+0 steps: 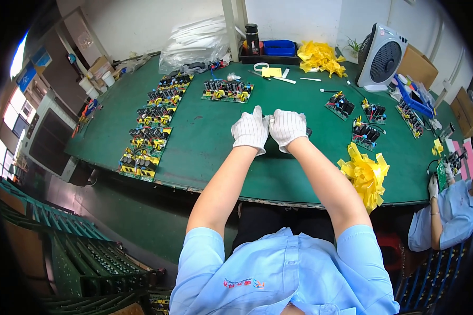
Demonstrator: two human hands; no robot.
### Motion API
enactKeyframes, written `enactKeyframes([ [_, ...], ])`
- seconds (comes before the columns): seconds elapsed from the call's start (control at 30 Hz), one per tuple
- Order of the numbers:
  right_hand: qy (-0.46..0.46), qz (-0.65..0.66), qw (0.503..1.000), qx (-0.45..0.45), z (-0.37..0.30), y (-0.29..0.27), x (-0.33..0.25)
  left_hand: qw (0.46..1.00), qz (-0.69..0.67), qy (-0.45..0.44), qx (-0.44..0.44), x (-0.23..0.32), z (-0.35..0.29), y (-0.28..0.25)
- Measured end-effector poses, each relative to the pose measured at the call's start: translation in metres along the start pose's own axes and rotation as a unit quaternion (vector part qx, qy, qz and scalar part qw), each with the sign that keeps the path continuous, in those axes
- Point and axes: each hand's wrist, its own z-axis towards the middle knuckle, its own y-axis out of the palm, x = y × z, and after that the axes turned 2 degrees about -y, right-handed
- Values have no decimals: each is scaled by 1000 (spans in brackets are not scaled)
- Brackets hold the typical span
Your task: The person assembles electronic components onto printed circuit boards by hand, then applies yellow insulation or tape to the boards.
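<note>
My left hand [250, 129] and my right hand [289, 127], both in white striped gloves, are side by side above the middle of the green table [210, 152]. The fingers of both are curled in and nearly meet. Whatever they grip is mostly hidden beneath the gloves; only a small dark bit shows past my right hand. Beyond my left hand lies a circuit board [228, 91] crowded with black, yellow and blue components. To the left, a slanting row of similar circuit boards [151, 131] runs from the far edge to the near edge.
Several boards with black capacitors [340, 106] lie at the right. Yellow tape strips are heaped near the front edge [367, 176] and at the back [321, 58]. A grey fan [382, 60] stands beside a blue tray [415, 97]. At far right a co-worker's gloved hand [433, 186] holds a green board.
</note>
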Motion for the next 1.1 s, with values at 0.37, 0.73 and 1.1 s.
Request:
enactKeyframes([
  [0.37, -35, -55, 995, -71, -55, -12, 4, 993, -24, -13, 116, -43, 50, 22],
  [0.73, -233, 148, 961, 6, -178, 12, -8, 977, -86, 196, 20, -106, -17, 113],
  [1.1, 106, -133, 982, -80, -137, 57, 132, 870, -194, 433, -138, 8, -69, 60],
])
